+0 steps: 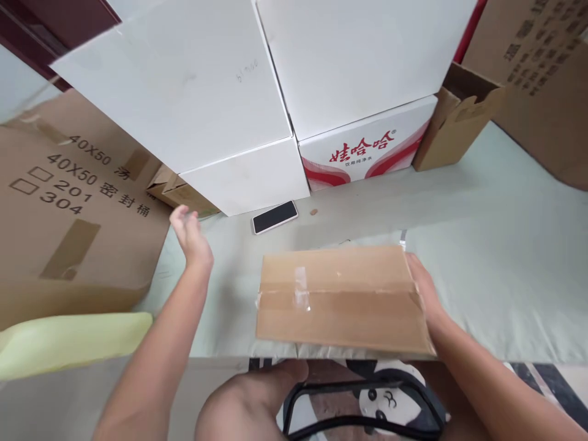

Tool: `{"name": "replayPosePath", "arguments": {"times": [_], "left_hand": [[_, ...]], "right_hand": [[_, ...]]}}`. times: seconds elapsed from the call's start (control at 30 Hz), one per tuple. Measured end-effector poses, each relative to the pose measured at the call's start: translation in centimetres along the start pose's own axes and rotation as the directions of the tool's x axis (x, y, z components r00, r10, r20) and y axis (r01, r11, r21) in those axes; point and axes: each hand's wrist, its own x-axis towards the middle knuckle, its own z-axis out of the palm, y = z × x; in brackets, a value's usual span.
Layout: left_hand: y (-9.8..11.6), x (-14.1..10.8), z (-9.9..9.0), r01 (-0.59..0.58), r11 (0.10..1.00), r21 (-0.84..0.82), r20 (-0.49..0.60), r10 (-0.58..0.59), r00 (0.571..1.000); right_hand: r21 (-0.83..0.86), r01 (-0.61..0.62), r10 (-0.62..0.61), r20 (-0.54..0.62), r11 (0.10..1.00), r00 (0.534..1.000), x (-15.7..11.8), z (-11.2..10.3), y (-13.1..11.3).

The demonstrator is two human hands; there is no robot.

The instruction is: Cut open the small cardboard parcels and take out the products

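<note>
A closed brown cardboard box (349,318) with a strip of clear tape on its top lies near the front edge of the covered table. My right hand (423,286) is against the right end of this box and grips it there; its fingertips are hidden behind the box. My left hand (190,236) is raised at the left, away from the cardboard box, fingers apart and slightly curled, with nothing visible in it. Close beyond its fingers sits a small brown carton (190,195), partly hidden between bigger boxes.
Large white boxes (239,177) are stacked at the back, one with red lettering (367,153). A phone (275,217) lies before them. Big printed cartons stand left (68,202) and right (542,92). An open carton (459,128) and yellow-green item (78,343) are at the sides.
</note>
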Motion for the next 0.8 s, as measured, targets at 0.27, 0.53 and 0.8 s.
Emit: {"name": "replayPosePath", "arguments": {"times": [0.27, 0.53, 0.8], "left_hand": [[4.5, -16.5, 1.7, 0.356, 0.894, -0.273, 0.57, -0.148, 0.808], [3.8, -19.4, 2.9, 0.373, 0.831, -0.413, 0.519, -0.121, 0.846], [3.6, -20.3, 3.4, 0.388, 0.796, -0.464, 0.544, -0.089, 0.834]], "right_hand": [[0.493, -0.373, 0.456, -0.054, 0.786, 0.888, -1.0, -1.4, -1.8], [0.614, -0.126, 0.407, -0.342, 0.779, 0.847, -0.8, -6.7, -4.3], [0.484, 0.269, -0.291, -0.031, 0.833, 0.956, -5.8, -3.4, -16.4]]}}
